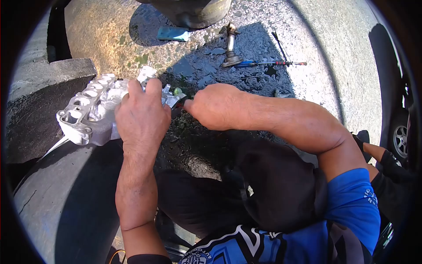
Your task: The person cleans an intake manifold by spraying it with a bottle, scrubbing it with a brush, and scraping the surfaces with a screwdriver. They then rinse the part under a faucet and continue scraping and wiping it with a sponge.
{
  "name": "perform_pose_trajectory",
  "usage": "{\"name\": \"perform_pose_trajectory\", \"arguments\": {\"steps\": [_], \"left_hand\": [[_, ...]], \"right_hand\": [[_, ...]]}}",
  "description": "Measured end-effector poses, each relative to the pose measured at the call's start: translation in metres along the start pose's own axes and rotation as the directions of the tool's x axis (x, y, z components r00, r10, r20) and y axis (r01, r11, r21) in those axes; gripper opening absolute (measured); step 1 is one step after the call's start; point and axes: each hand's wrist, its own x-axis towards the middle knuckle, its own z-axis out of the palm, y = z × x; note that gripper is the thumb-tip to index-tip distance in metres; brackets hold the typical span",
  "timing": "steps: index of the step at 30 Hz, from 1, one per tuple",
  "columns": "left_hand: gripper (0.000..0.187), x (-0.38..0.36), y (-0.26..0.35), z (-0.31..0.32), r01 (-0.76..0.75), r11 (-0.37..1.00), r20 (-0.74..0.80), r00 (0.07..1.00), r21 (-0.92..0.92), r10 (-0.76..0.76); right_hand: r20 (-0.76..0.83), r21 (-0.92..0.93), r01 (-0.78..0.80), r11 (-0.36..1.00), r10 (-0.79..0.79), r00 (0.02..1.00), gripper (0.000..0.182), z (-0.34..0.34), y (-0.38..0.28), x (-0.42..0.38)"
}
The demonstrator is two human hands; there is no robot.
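Note:
A silver cast-metal engine part (99,127), which looks like an intake manifold, has a row of round and oval ports along its left side. My left hand (143,112) is closed over its right side, the knuckles up and the fingertips hidden. My right hand (217,107) forms a fist just right of the casting, thumb side toward it. A small red piece and a metal edge show between that fist and the casting. What the fist grips is mostly covered, so its kind does not show.
On the wet concrete ahead lie a flanged metal shaft (231,46), a long thin tool (272,63) with a red end, and a blue block (173,34). A large round container (193,13) stands beyond. A dark curved rubber surface (66,207) fills the lower left. Another person's arm (373,152) shows at right.

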Motion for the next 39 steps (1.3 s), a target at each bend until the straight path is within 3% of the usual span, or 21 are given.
{"name": "perform_pose_trajectory", "arguments": {"steps": [3,7,10,13,17,20,28,32,36,39], "left_hand": [[0.036,0.002,-0.001,-0.001,0.044,0.999,0.009,0.999,-0.019,-0.044],[0.036,0.005,0.000,-0.003,0.095,0.995,0.018,0.995,-0.019,-0.094],[0.036,0.006,-0.001,-0.005,0.107,0.994,0.028,0.994,-0.021,-0.106],[0.036,0.005,-0.002,-0.004,0.106,0.994,0.032,0.994,-0.019,-0.106],[0.035,0.001,-0.001,0.003,0.071,0.997,-0.007,0.997,-0.022,-0.072],[0.032,-0.004,0.006,0.009,0.000,1.000,-0.018,1.000,0.022,0.000],[0.027,0.002,0.016,0.008,-0.025,0.999,-0.013,1.000,0.030,0.026],[0.021,0.004,0.008,0.007,-0.003,1.000,-0.040,0.999,-0.026,0.002],[0.019,0.004,0.021,0.007,-0.051,0.997,-0.009,0.999,0.063,0.051],[0.019,0.004,0.013,0.009,-0.027,0.999,-0.034,0.999,0.031,0.028]], "right_hand": [[-0.097,0.060,0.036,0.998,-0.030,0.995,0.021,0.006,0.011,-0.008],[-0.343,-0.162,0.138,0.977,-0.187,0.921,0.020,0.013,0.026,-0.004],[-0.077,0.047,-0.047,0.998,0.051,0.996,0.021,-0.001,0.022,-0.003],[-0.213,0.389,0.037,0.920,0.051,0.976,0.025,-0.006,0.043,0.002],[-0.083,0.578,-0.032,0.815,0.098,0.992,0.029,-0.008,0.057,0.019],[-0.033,0.483,-0.080,0.872,0.110,0.993,0.029,0.008,0.042,0.035],[-0.162,0.253,-0.025,0.967,0.067,0.984,0.020,0.038,0.014,0.018],[-0.200,0.201,-0.024,0.979,0.065,0.978,0.025,0.032,0.023,-0.002],[-0.108,0.150,-0.050,0.987,0.066,0.992,0.029,0.032,0.012,0.021],[-0.065,0.114,-0.070,0.991,0.078,0.995,0.029,0.015,0.015,0.003]]}}
